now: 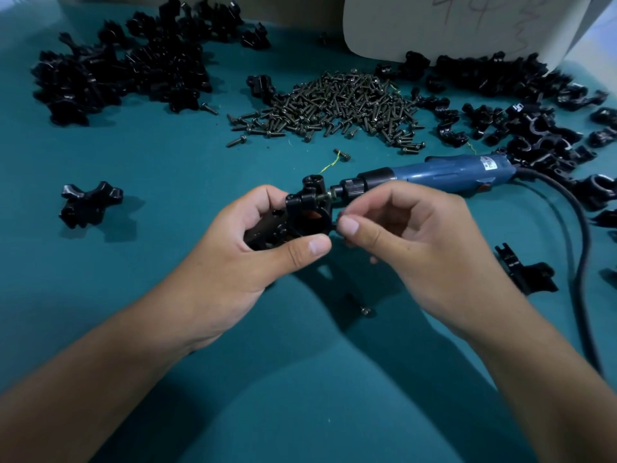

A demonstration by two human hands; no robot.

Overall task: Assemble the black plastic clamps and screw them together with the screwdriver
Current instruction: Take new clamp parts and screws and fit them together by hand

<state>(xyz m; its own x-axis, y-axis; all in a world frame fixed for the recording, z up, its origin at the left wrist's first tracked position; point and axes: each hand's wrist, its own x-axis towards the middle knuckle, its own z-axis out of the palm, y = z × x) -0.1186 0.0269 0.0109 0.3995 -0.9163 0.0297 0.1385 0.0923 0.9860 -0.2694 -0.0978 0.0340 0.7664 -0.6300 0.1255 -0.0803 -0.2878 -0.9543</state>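
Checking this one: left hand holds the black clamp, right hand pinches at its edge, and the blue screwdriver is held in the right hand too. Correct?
Not quite. The head view shows the blue screwdriver lying on the table behind the hands, unheld. The rest stands: the left hand holds the black clamp, and the right hand pinches at its edge.

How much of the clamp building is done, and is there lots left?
Done: one joined-looking clamp lies alone on the left. In hand: the left hand grips a clamp while the right hand pinches something small at its edge, probably a screw. The blue screwdriver lies on the table, unheld. Left: lots, a screw pile and heaps of black parts.
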